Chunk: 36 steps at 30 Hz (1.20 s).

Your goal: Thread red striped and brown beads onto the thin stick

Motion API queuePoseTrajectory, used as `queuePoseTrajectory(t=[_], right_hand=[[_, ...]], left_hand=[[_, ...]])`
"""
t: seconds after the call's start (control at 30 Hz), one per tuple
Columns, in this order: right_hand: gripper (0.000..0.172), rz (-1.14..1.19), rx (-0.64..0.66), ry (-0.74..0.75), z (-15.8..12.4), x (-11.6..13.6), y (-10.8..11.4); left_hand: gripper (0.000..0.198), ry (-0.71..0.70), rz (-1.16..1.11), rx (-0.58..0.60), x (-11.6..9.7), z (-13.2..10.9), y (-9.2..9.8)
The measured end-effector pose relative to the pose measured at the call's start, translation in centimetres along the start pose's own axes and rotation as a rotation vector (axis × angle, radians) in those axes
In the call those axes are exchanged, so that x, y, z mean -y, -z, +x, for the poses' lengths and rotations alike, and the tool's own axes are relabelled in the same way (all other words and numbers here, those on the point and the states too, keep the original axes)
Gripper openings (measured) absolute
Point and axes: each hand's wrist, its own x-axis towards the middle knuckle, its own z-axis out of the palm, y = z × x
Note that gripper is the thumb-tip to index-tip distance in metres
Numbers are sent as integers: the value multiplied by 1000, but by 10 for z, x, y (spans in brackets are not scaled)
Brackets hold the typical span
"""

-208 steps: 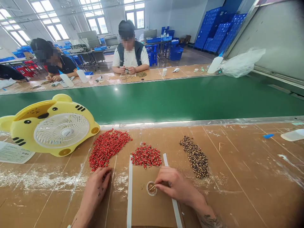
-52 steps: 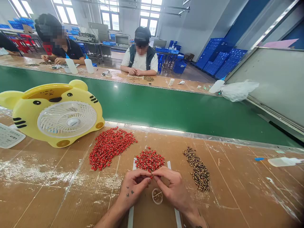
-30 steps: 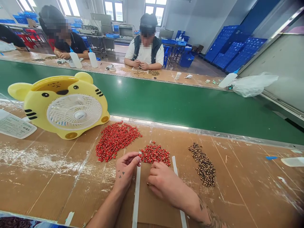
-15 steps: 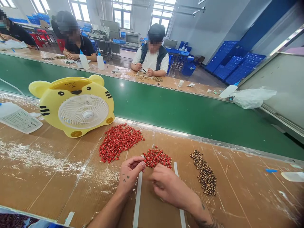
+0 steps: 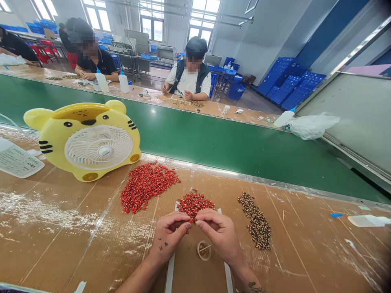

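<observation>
My left hand [image 5: 168, 236] is closed in a pinch, thumb against fingertips, at the near edge of a small pile of red pieces [image 5: 195, 202]. Facing it, my right hand [image 5: 220, 234] pinches too, its fingertips almost meeting the left ones. Whatever sits between the fingertips is too small to make out. Under my right hand lies a small clear round dish [image 5: 203, 250] with a thin stick across it. A larger pile of red pieces [image 5: 146, 185] is to the left; a pile of black-and-gold pieces [image 5: 256, 223] lies to the right.
A yellow tiger-shaped fan [image 5: 88, 140] stands at the back left beside a labelled bottle [image 5: 20, 158]. Beyond the cardboard-covered table [image 5: 116, 248] runs a green belt [image 5: 195, 132]. Several people work across it. A white bottle [image 5: 368, 221] lies at the right.
My right hand has come up beside my left, fingertips meeting near the small red pile. The round dish, hidden before, now shows. The whole view has shifted slightly.
</observation>
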Motion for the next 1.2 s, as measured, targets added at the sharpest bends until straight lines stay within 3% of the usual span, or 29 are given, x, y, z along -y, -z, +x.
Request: queuePoseTrajectory(t=[0.27,0.57,0.8,0.93,1.03,1.2], right_hand=[[10,-22,-28,202,-5,3,-10],[11,-155,-8,295,-4,6,-16],[12,-114,101,141,0,11,-5],[14,-151,185,55,1,15,2],[15,-167,196,29,-1,18,2],[16,-121,177,-40,-4,17,-7]], left_hand=[[14,-223,152,55,2,-4,2],[16,-312,214,16,-2,-4,1],[10,-218,237,6,-6,-5,3],[6,-64,154,35,-3,-6,2],[9,44,17,55,-2,-6,1],[13,62,3,55,-5,-5,2]])
